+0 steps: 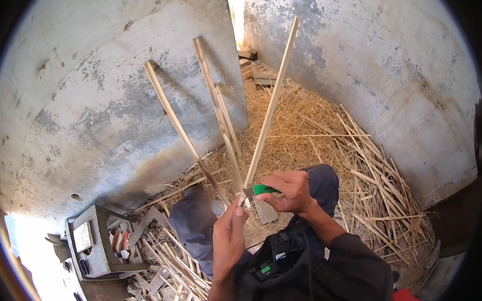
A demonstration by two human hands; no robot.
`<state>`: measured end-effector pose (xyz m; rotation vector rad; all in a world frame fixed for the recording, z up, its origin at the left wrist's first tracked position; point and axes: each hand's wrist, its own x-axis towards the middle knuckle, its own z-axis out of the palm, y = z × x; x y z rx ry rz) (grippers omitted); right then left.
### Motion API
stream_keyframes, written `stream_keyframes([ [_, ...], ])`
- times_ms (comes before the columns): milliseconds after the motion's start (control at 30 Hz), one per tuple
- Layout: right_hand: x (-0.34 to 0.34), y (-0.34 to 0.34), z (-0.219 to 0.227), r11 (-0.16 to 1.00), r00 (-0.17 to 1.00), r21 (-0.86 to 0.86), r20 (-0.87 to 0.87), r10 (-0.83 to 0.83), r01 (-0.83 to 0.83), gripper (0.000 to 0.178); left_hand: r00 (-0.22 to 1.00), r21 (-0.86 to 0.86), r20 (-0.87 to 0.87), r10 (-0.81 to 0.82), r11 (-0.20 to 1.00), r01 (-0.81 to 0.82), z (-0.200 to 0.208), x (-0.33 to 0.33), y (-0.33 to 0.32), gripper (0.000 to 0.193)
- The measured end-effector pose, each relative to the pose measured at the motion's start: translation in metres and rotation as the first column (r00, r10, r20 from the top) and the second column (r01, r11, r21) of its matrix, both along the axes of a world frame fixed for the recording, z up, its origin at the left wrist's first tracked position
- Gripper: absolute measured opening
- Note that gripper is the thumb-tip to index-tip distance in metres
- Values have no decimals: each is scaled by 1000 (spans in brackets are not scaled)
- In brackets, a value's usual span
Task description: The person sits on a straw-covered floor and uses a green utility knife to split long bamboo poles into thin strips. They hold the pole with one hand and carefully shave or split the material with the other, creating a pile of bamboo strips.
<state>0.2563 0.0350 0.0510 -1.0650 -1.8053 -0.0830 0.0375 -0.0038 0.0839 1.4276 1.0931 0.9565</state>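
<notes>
A long pale wooden strip point(272, 101) slants up and away from between my hands. My left hand point(229, 233) is closed on its near end, thumb and fingers pinched together. In my right hand point(290, 191) is a green-handled knife point(263, 189), gripped with the fingers wrapped round the handle. Its short, dark blade point(248, 192) lies against the strip just above my left fingertips. Part of the strip's lower end is hidden by my fingers and the blade.
Several strips point(170, 110) lean on the weathered wall point(118, 117) at left. Straw-like shavings point(299, 143) cover the floor. A pile of split strips point(391, 198) lies at right, more strips point(173, 259) at lower left beside a wooden box point(96, 251) holding odds and ends. My knees flank the work.
</notes>
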Motion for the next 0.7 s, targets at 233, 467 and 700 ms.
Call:
stream_keyframes([
  [233, 6, 2, 7, 999, 996, 30, 82, -43, 40, 34, 999, 16, -34, 41, 999, -41, 1, 2, -3, 40],
  [467, 10, 12, 13, 997, 994, 42, 80, -72, 68, 31, 998, -1, -31, 60, 998, -60, -5, -1, -2, 41],
  [700, 10, 27, 12, 996, 994, 5, 62, -90, 90, 30, 992, -38, -49, 117, 992, -119, -14, -7, -5, 41],
])
